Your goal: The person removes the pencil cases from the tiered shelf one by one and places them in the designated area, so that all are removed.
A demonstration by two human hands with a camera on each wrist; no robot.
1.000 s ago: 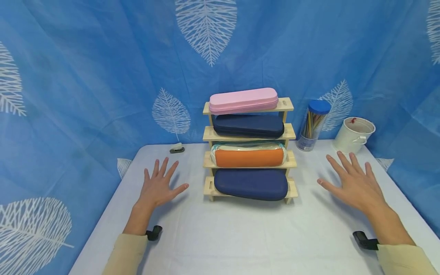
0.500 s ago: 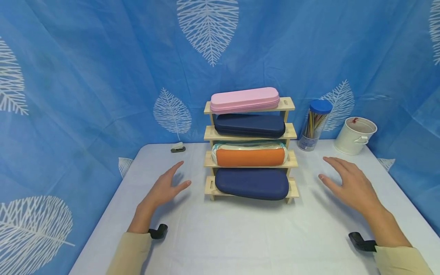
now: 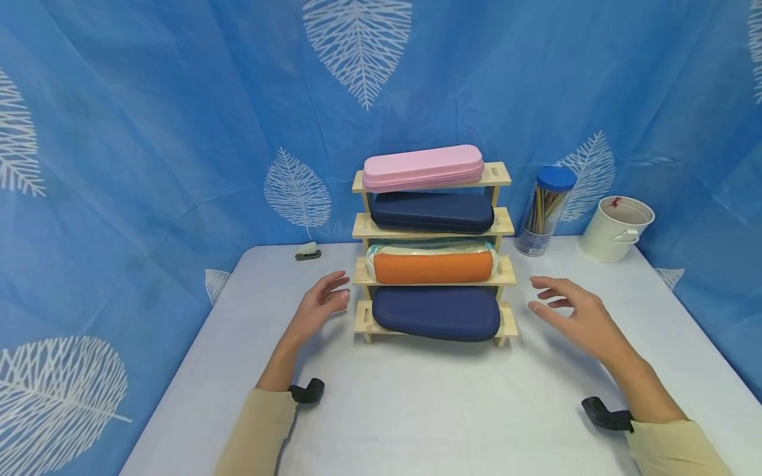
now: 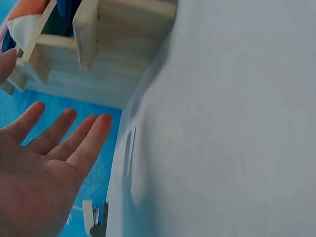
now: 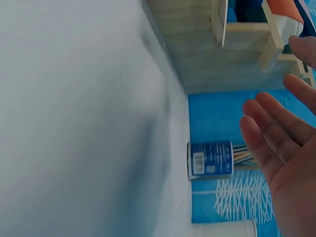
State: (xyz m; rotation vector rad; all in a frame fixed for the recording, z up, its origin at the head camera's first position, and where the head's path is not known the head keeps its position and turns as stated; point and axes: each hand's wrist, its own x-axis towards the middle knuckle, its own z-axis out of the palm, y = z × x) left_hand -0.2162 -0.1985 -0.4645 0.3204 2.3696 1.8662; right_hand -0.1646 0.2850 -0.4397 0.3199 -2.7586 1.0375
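A wooden tiered rack (image 3: 507, 322) stands mid-table with one case on each step. On top lies a pink case (image 3: 423, 166). Below it come a dark navy case (image 3: 433, 212), an orange pouch (image 3: 433, 268) with a clear upper part, and a blue case (image 3: 436, 313) on the lowest step. My left hand (image 3: 315, 311) is held just left of the rack, fingers slightly bent around nothing. On the other side, my right hand (image 3: 580, 317) hovers with loosely bent fingers, also without anything in it. In both wrist views the palms face the rack's sides.
Behind the right hand stand a clear tub of colored pencils (image 3: 543, 211) with a blue lid and a white bucket (image 3: 616, 230). A small stapler (image 3: 307, 252) lies at the back left. Blue leaf-patterned cloth (image 3: 178, 132) hangs behind the white table (image 3: 417, 410).
Both hands have moved inward toward the rack from either side. Their spread fingers have drawn together and bent slightly. The rack and cases have stayed in place.
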